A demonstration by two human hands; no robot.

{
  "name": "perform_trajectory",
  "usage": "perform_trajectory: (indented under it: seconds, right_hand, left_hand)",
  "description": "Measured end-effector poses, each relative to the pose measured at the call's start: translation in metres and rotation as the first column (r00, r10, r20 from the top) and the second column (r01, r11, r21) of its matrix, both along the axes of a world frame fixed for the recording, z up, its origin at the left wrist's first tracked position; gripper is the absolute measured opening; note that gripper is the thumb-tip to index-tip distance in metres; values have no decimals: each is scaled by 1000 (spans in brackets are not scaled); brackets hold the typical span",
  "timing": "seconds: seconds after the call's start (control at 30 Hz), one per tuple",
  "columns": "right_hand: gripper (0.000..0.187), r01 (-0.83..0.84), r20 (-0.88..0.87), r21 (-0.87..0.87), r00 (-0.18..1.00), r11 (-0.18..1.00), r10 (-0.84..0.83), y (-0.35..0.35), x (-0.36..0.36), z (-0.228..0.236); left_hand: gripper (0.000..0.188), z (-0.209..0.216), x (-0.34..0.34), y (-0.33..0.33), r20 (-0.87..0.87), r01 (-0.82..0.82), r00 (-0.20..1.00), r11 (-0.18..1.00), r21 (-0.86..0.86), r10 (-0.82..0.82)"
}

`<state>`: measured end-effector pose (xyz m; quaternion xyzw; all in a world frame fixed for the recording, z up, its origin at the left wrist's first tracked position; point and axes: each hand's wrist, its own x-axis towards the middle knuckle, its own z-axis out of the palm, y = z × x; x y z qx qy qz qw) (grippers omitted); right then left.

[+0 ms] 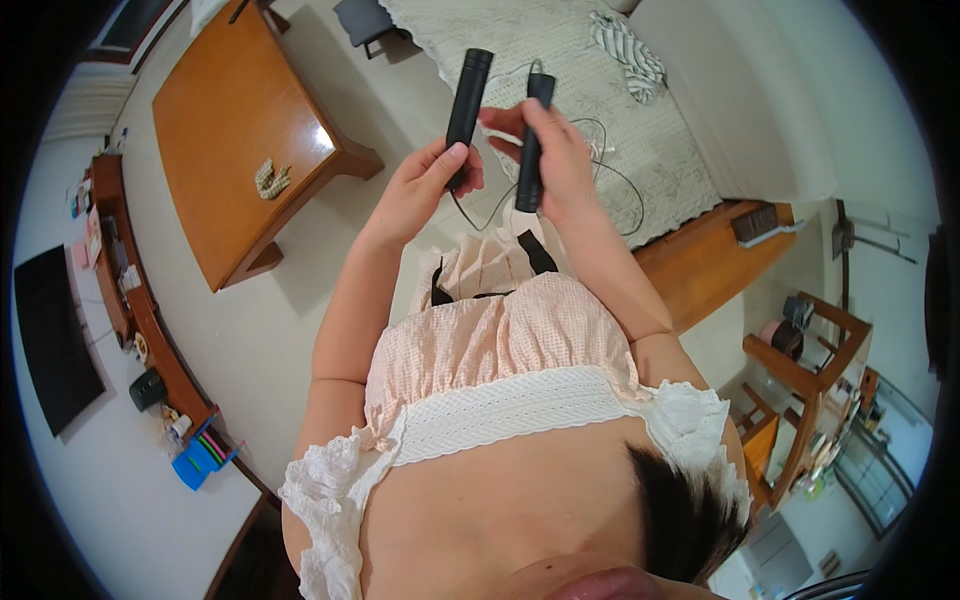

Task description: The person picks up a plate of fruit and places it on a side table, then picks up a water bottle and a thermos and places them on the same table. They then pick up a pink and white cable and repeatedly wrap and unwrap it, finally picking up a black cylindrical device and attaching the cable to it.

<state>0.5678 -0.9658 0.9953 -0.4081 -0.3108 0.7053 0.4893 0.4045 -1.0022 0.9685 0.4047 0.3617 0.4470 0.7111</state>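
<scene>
My left hand (436,178) is closed round the lower part of a black skipping rope handle (470,98), which stands tilted with its upper end free. Close by on the right, my right hand (560,158) grips a second black handle (530,172) between thumb and fingers. The two handles are apart and nearly parallel. A metal loop (535,68) shows at the top of the right one. A thin dark cord (640,205) hangs from the handles and curves in loose loops at the right; part of it is hidden behind my right hand.
A wooden table (230,120) with a small beige curved object (270,180) stands at the left. Ahead is a sofa with a patterned cover (680,170) and a striped cloth (630,55). A grey stool (365,22) stands far off; wooden chairs (800,370) are at the right.
</scene>
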Motion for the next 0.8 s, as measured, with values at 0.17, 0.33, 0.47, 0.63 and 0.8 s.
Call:
perform_trajectory:
  seconds: [0.17, 0.33, 0.47, 0.63, 0.8]
  right_hand:
    - [23, 82, -111, -43, 990, 996, -86, 16, 36, 7]
    - [27, 29, -99, -56, 995, 998, -34, 19, 48, 16]
    - [30, -50, -127, -1, 991, 999, 49, 13, 39, 17]
    - [34, -135, -149, 43, 979, 990, 140, 0, 33, 17]
    - [31, -37, -75, 139, 996, 990, 47, 0, 58, 13]
  left_hand:
    - [34, 9, -4, -11, 243, -113, 959, 983, -147, 146]
    - [37, 6, -6, -7, 364, -168, 904, 968, -185, 226]
    - [41, 16, 9, -5, 269, -93, 954, 984, -151, 132]
    - [42, 22, 36, -6, 225, 18, 974, 978, -206, 29]
    - [38, 19, 58, -5, 198, 66, 980, 962, -264, -13]
